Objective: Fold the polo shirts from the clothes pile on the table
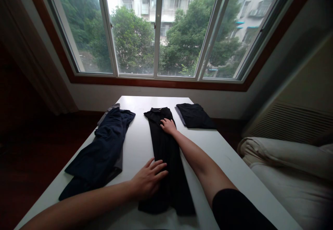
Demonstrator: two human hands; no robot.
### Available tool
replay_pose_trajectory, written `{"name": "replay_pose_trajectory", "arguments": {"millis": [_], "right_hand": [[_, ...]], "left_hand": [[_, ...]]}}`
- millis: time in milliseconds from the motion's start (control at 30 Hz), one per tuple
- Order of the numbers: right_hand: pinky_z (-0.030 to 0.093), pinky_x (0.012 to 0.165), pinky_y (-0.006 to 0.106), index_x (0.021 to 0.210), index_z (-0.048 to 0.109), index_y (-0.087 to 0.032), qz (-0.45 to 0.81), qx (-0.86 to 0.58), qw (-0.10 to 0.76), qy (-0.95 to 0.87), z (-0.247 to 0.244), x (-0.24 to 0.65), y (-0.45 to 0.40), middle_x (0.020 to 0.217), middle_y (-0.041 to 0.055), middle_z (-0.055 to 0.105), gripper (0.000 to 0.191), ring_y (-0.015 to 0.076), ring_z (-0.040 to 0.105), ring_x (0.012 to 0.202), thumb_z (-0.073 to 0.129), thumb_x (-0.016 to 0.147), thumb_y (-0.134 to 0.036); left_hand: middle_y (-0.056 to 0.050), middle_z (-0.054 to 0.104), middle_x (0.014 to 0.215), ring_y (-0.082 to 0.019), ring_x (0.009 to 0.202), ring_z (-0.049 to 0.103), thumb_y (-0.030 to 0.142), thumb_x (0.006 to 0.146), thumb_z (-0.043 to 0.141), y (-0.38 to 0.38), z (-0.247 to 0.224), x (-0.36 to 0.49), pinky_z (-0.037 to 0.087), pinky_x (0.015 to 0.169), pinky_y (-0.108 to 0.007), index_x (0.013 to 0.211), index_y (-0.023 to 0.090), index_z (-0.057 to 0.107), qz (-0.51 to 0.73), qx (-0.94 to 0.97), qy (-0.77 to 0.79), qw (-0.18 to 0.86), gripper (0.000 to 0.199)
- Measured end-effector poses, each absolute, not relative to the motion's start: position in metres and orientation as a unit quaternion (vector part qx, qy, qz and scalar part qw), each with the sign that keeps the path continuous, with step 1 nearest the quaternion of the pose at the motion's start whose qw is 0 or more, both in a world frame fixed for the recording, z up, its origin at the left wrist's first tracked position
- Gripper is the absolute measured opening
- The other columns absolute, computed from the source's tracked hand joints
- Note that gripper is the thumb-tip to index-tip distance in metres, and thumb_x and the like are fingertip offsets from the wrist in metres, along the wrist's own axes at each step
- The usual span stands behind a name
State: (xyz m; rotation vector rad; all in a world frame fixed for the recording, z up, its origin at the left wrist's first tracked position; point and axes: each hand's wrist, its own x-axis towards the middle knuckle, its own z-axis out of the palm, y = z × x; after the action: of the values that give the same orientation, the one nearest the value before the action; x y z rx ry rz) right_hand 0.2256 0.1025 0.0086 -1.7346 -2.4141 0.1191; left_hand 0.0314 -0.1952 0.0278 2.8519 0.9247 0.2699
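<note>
Black trousers (170, 167) lie lengthwise down the middle of the white table, waistband toward the window and leg ends toward me. My left hand (149, 178) rests on the near part of the legs, its fingers spread. Farther up, my right hand (168, 126) lies on the trousers just below the waistband, fingers apart and palm down. Neither hand grips the cloth. To the left, dark navy trousers (101, 150) lie loosely over greyish garments. At the far right is a folded stack of dark clothes (195, 115), with a grey edge showing on its left side.
The white table (223, 160) narrows toward a wide window (156, 28) with a brown frame. A pale cushioned seat (288, 167) stands along the right side. At the left hang a curtain (39, 49) and, below it, dark reddish flooring (47, 143).
</note>
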Motion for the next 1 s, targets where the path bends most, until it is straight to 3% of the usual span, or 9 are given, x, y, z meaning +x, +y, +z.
{"name": "replay_pose_trajectory", "arguments": {"millis": [100, 167, 267, 333, 467, 667, 733, 900, 1000], "right_hand": [[0.032, 0.114, 0.039, 0.139, 0.058, -0.022, 0.024, -0.57, 0.096, -0.816, 0.02, 0.226, 0.093, 0.146, 0.0122, 0.055, 0.041, 0.0259, 0.051, 0.131, 0.053, 0.1, -0.033], [0.037, 0.108, 0.035, 0.134, 0.061, -0.02, 0.018, -0.56, 0.095, -0.823, 0.027, 0.225, 0.083, 0.141, 0.0123, 0.058, 0.038, 0.0251, 0.055, 0.125, 0.054, 0.098, -0.029], [0.038, 0.108, 0.033, 0.133, 0.063, -0.019, 0.023, -0.545, 0.094, -0.833, 0.032, 0.224, 0.061, 0.143, 0.0125, 0.056, 0.036, 0.0252, 0.054, 0.127, 0.055, 0.1, -0.031], [0.037, 0.111, 0.034, 0.135, 0.063, -0.02, 0.025, -0.529, 0.106, -0.841, 0.032, 0.225, 0.041, 0.147, 0.0122, 0.053, 0.038, 0.0256, 0.051, 0.132, 0.057, 0.1, -0.035], [0.036, 0.114, 0.036, 0.13, 0.068, -0.021, 0.037, -0.468, 0.139, -0.872, 0.031, 0.24, -0.009, 0.145, 0.0107, 0.056, 0.034, 0.0255, 0.051, 0.134, 0.059, 0.101, -0.037], [0.044, 0.107, 0.039, 0.132, 0.069, -0.025, 0.105, -0.319, 0.074, -0.939, 0.055, 0.276, -0.084, 0.135, 0.0113, 0.061, 0.043, 0.028, 0.056, 0.124, 0.067, 0.096, -0.049], [0.048, 0.099, 0.038, 0.13, 0.07, -0.026, 0.125, -0.306, 0.055, -0.942, 0.066, 0.284, -0.1, 0.127, 0.0116, 0.062, 0.044, 0.0273, 0.059, 0.116, 0.068, 0.095, -0.052], [0.049, 0.08, 0.03, 0.109, 0.075, -0.025, 0.184, -0.282, 0.008, -0.942, 0.081, 0.296, -0.119, 0.106, 0.0063, 0.066, 0.031, 0.0206, 0.064, 0.092, 0.065, 0.096, -0.051], [0.046, 0.075, 0.028, 0.109, 0.074, -0.026, 0.191, -0.297, 0.001, -0.936, 0.078, 0.298, -0.123, 0.103, 0.0047, 0.067, 0.03, 0.0191, 0.065, 0.086, 0.063, 0.097, -0.051]], "left_hand": [[-0.012, 0.049, 0.154, -0.034, 0.14, 0.044, 0.035, 0.091, 0.061, -0.196, 0.041, 0.028, 0.036, 0.118, -0.051, 0.14, 0.022, 0.052, 0.081, 0.949, 0.302, 0.049, 0.052], [-0.012, 0.062, 0.134, -0.031, 0.12, 0.058, 0.039, 0.093, 0.062, -0.192, 0.053, 0.027, 0.048, 0.102, -0.045, 0.123, 0.022, 0.06, 0.058, 0.95, 0.303, 0.044, 0.034], [-0.005, 0.068, 0.1, -0.022, 0.087, 0.064, 0.035, 0.099, 0.054, -0.182, 0.069, 0.027, 0.051, 0.079, -0.036, 0.098, 0.024, 0.06, 0.027, 0.955, 0.288, 0.068, 0.014], [-0.003, 0.067, 0.091, -0.019, 0.079, 0.063, 0.031, 0.1, 0.052, -0.174, 0.075, 0.025, 0.05, 0.075, -0.033, 0.093, 0.024, 0.059, 0.024, 0.96, 0.266, 0.085, 0.013], [-0.005, 0.066, 0.1, -0.023, 0.094, 0.062, 0.029, 0.097, 0.057, -0.151, 0.071, 0.012, 0.049, 0.085, -0.035, 0.101, 0.025, 0.063, 0.049, 0.951, 0.301, 0.053, 0.008], [-0.012, 0.062, 0.126, -0.031, 0.122, 0.055, 0.023, 0.096, 0.056, -0.101, 0.05, -0.044, 0.033, 0.114, -0.053, 0.126, 0.025, 0.061, 0.073, 0.894, 0.443, -0.02, 0.03], [-0.013, 0.063, 0.122, -0.03, 0.117, 0.059, 0.018, 0.097, 0.051, -0.089, 0.047, -0.064, 0.036, 0.111, -0.053, 0.126, 0.023, 0.062, 0.042, 0.879, 0.474, -0.034, 0.031], [-0.013, 0.063, 0.115, -0.024, 0.088, 0.067, 0.026, 0.099, 0.049, -0.072, 0.053, -0.096, 0.051, 0.081, -0.037, 0.118, 0.019, 0.063, -0.032, 0.842, 0.538, -0.022, 0.025], [-0.011, 0.066, 0.107, -0.025, 0.09, 0.067, 0.026, 0.1, 0.048, -0.074, 0.06, -0.09, 0.051, 0.08, -0.036, 0.109, 0.019, 0.065, -0.028, 0.839, 0.544, -0.02, 0.02]]}}
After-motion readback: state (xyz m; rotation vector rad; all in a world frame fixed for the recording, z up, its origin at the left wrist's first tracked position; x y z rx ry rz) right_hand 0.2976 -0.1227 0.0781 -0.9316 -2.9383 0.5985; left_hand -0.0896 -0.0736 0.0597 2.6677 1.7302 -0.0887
